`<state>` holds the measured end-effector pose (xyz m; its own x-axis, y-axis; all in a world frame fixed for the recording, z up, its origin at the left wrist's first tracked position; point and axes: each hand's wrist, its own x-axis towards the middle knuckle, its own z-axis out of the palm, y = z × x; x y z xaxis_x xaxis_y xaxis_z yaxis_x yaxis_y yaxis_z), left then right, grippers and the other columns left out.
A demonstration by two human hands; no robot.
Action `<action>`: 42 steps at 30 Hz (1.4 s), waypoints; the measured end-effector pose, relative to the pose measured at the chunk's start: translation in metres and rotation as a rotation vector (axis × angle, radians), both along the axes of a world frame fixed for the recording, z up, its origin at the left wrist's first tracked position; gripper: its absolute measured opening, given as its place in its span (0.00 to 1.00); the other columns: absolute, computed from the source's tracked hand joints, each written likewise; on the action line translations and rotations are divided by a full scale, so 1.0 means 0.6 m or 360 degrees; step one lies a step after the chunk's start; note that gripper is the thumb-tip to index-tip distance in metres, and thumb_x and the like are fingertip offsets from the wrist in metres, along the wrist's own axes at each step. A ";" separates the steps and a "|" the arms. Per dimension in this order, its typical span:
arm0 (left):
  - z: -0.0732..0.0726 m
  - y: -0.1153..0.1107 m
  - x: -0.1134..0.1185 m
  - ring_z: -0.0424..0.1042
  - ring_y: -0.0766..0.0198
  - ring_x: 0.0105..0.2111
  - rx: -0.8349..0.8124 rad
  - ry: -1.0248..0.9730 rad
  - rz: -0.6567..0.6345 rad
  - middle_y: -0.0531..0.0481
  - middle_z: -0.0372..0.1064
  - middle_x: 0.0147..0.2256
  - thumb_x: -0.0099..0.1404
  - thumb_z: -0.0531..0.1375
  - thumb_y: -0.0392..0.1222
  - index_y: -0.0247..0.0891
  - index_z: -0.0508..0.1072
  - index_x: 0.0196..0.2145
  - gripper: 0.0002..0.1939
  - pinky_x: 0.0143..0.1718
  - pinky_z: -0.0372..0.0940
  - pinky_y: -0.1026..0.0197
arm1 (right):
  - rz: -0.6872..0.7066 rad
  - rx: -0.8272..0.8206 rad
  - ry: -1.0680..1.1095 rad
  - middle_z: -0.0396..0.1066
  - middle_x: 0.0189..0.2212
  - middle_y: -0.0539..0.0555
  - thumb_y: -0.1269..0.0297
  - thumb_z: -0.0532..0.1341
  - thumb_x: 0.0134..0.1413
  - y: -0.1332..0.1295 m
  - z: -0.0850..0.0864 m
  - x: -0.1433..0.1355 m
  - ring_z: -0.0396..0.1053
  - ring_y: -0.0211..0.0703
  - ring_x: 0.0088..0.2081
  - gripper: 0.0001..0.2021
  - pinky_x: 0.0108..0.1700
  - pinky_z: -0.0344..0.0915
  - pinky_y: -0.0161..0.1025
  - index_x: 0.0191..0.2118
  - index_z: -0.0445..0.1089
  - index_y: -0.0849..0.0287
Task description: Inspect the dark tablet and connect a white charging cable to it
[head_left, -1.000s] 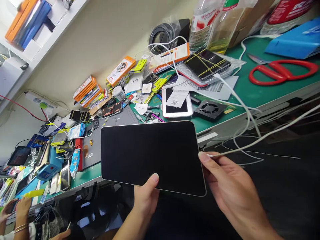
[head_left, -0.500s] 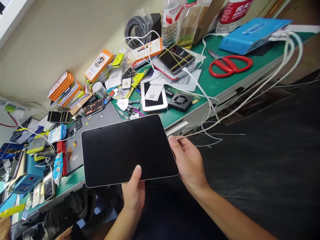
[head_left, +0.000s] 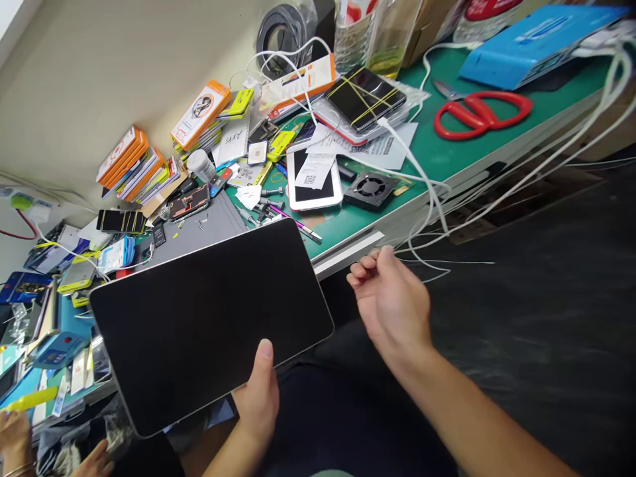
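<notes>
A black tablet (head_left: 213,324) with a thin silver rim is held tilted over the near edge of the green workbench (head_left: 338,232). My left hand (head_left: 259,397) grips its lower edge, thumb on the dark screen and fingers hidden behind. Off the tablet's right side, my right hand (head_left: 392,298) is closed, thumb against curled fingers, on the end of a white cable (head_left: 467,222). The cable's tip is hidden in the fingers, and a gap separates this hand from the tablet.
Red scissors (head_left: 481,114), a blue box (head_left: 536,43), a small black fan (head_left: 371,189) and a white-framed device (head_left: 315,185) lie on the bench. Orange boxes (head_left: 199,116) are stacked near the wall. Another person's hand (head_left: 14,434) shows at lower left.
My right hand has come away from the tablet's right edge with the cable. The tablet, in my left hand, has shifted left and lower and tilted more. The view has shifted slightly.
</notes>
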<state>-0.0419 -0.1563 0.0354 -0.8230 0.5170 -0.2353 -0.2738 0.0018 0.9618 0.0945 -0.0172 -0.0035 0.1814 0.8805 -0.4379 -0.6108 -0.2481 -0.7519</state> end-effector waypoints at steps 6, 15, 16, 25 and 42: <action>0.030 -0.066 -0.032 0.76 0.43 0.62 0.0026 -0.0017 0.0041 0.53 0.84 0.53 0.49 0.83 0.44 0.56 0.84 0.52 0.32 0.66 0.72 0.46 | 0.0477 -0.0159 0.0023 0.75 0.31 0.51 0.41 0.78 0.37 -0.004 -0.026 0.044 0.68 0.35 0.29 0.30 0.28 0.67 0.31 0.41 0.76 0.59; 0.105 -0.244 -0.009 0.83 0.37 0.52 -0.0184 -0.0423 0.0160 0.50 0.87 0.44 0.54 0.79 0.49 0.55 0.81 0.60 0.35 0.61 0.77 0.41 | 0.1372 0.0175 -0.0375 0.82 0.34 0.57 0.36 0.76 0.48 -0.066 -0.016 0.078 0.75 0.41 0.30 0.30 0.27 0.71 0.33 0.47 0.83 0.56; 0.108 -0.260 -0.003 0.85 0.38 0.47 -0.0174 -0.0466 0.0173 0.49 0.87 0.40 0.53 0.80 0.48 0.52 0.82 0.58 0.34 0.57 0.79 0.41 | 0.1363 0.0400 -0.0302 0.83 0.41 0.56 0.37 0.75 0.50 -0.071 0.004 0.073 0.80 0.44 0.39 0.29 0.36 0.77 0.36 0.52 0.82 0.50; 0.107 -0.361 0.038 0.86 0.40 0.33 -0.0065 -0.1136 -0.0137 0.37 0.85 0.33 0.50 0.75 0.45 0.34 0.85 0.39 0.19 0.35 0.81 0.46 | 0.1870 0.1735 0.0131 0.85 0.38 0.53 0.31 0.79 0.29 -0.123 0.146 -0.015 0.81 0.58 0.54 0.31 0.70 0.65 0.60 0.39 0.85 0.45; -0.019 -0.338 -0.053 0.70 0.59 0.29 -0.0526 0.0249 -0.0372 0.49 0.67 0.25 0.71 0.56 0.71 0.41 0.78 0.31 0.31 0.37 0.70 0.57 | 0.0917 0.0811 -0.0436 0.77 0.26 0.51 0.50 0.82 0.45 -0.297 0.020 0.057 0.77 0.47 0.27 0.12 0.35 0.80 0.51 0.29 0.82 0.46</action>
